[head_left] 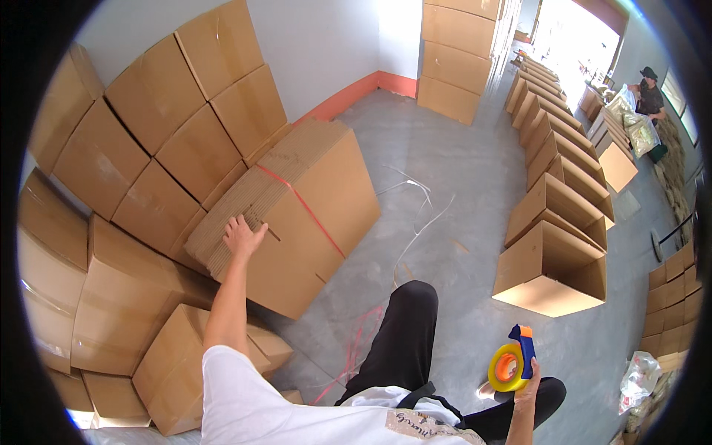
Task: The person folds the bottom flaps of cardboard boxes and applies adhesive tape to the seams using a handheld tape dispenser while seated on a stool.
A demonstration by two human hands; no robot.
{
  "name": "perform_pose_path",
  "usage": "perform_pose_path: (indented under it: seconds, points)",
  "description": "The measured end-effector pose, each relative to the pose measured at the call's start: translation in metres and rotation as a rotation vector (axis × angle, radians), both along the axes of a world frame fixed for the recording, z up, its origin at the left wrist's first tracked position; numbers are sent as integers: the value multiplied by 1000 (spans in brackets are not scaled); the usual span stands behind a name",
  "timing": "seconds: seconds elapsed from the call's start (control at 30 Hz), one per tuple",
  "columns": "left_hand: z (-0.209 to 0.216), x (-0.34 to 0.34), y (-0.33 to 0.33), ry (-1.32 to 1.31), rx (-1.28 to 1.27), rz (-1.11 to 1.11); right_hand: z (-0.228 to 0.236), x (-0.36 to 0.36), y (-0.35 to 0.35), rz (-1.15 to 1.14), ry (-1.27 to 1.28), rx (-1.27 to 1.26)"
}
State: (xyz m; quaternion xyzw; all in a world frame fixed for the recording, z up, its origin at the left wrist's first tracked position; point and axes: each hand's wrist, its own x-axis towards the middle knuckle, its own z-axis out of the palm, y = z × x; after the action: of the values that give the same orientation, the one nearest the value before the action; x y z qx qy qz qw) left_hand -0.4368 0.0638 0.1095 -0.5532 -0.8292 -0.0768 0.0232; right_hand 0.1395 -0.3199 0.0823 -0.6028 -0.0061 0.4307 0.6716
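In the head view, my only one, I have the left hand [243, 236] on the stack [319, 215] of flat cardboard, touching it near its left end, where the sheet edges show; its fingers are spread and look released, laid on the cardboard without closing round it. A red strap [302, 199] crosses the stack, which sits toward the left edge of the floor [475, 178], just beside closed cartons [200, 144] piled along the wall. My right hand [528, 386] is well apart from it, beside the knee, its fingers grasping the tape dispenser [528, 347], blue with an orange tip and carrying a yellow roll [512, 384]. Ahead of that hand, open boxes [552, 259] run in a row toward the floor's far edge. White strips [417, 231] lie between stack and row. Near the floor's right edge I see a co-worker [650, 100] in dark clothes beside filled bags [642, 135].
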Motion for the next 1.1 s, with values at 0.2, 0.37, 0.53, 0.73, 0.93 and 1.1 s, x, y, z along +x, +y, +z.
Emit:
perform_pose_path:
  seconds: [0.2, 0.37, 0.53, 0.73, 0.93, 1.1]
  points:
    - [8, 19, -31, -50, -53, -159, 9, -9, 11, 113, 45, -23]
    - [47, 77, -37, -146, -29, -365, 22, -15, 12, 59, 32, 16]
    - [-13, 112, -5, -187, 127, -995, 6, -11, 4, 40, -13, 19]
    - [-37, 178, -36, -43, -25, -1054, 14, -9, -6, 182, 8, 81]
    - [-18, 220, -26, 45, -243, -987, 37, -28, 42, 262, -449, 16]
    - [-25, 220, -10, -10, -288, -984, 111, -67, 122, 734, -728, 57]
